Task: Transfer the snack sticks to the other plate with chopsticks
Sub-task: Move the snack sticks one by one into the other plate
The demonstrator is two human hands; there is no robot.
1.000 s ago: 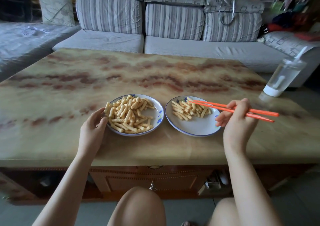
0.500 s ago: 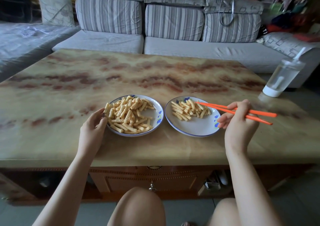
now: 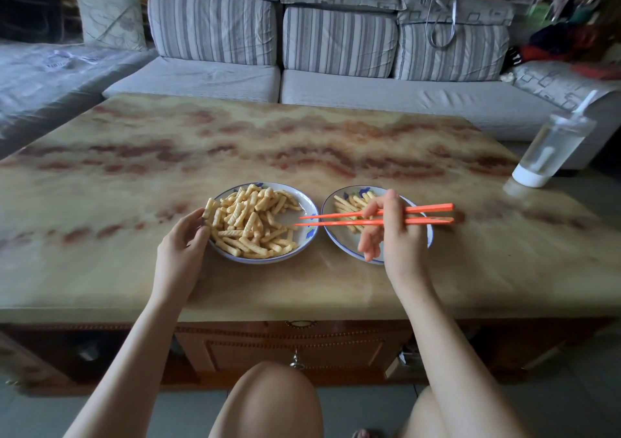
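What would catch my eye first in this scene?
The bright orange chopsticks stand out, held in the right hand, with their tips over the left plate near the table's front edge. That plate is heaped with ridged snack sticks, and the left hand holds its rim. The right plate beside it has only a few.

Soft, dim daylight; wide-angle bending at edges, corners perhaps slightly blurred.

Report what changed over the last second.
The right hand swung the orange chopsticks leftward: their tips left the right plate and now hover over the left plate, holding nothing. The left hand kept holding that plate's rim; plates and bottle stayed put.
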